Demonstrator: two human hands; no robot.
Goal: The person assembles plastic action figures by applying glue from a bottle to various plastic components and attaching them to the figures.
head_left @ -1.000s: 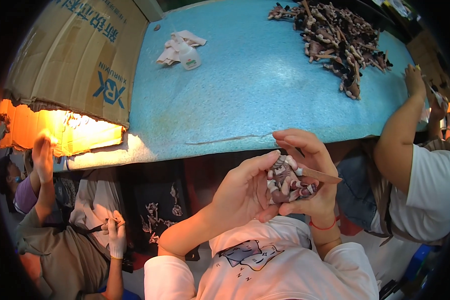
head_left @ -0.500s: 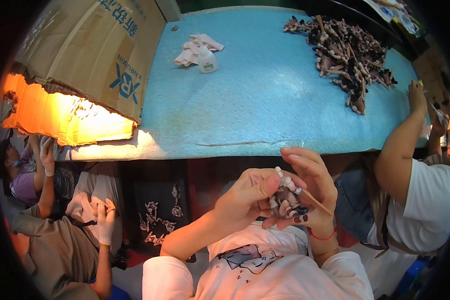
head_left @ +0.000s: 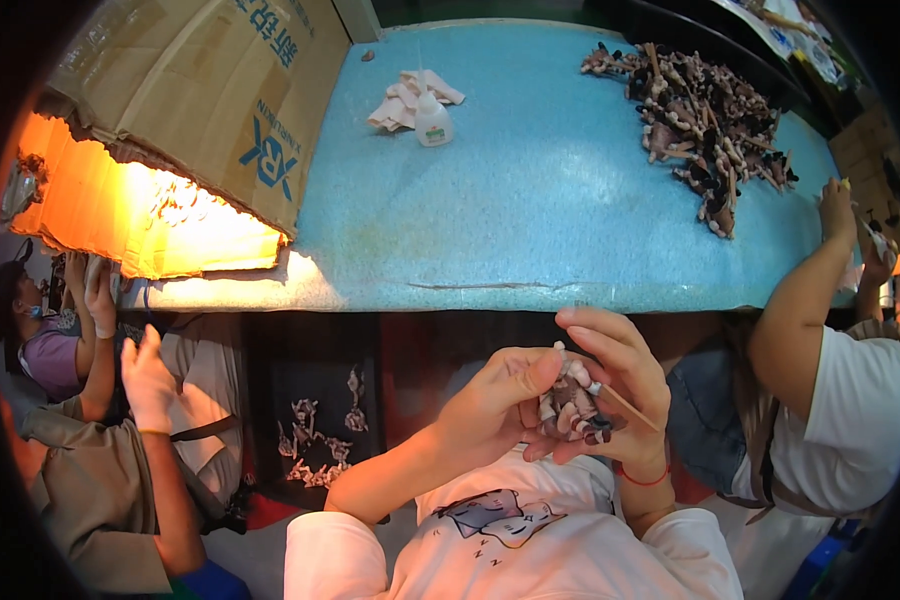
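Observation:
Just in front of my chest, beyond the shirt print, I hold a small figurine cluster [head_left: 573,405] of pinkish-brown, white and dark parts. A flat wooden stick [head_left: 626,407] juts from it toward the lower right. My left hand [head_left: 502,393] is closed on the cluster's left side, thumb lying along its top. The right hand [head_left: 630,372], with a red string at the wrist, cups it from the right, fingers curved and upper fingers raised. Its underside is partly hidden by fingers and palm.
Beyond my hands lies a blue-topped table [head_left: 450,220]. A pile of similar figurines [head_left: 705,120] sits far right; a white squeeze bottle [head_left: 434,122] and pale cloth [head_left: 400,100] stand farther left. A lit cardboard box [head_left: 200,120] borders the left. A dark tray [head_left: 365,455] holds several pieces. Co-workers sit on both sides.
My hands keep their hold on the figurine cluster, with only slight movement. The view has shifted a little. On the left, a co-worker's gloved hand has risen and moved leftward.

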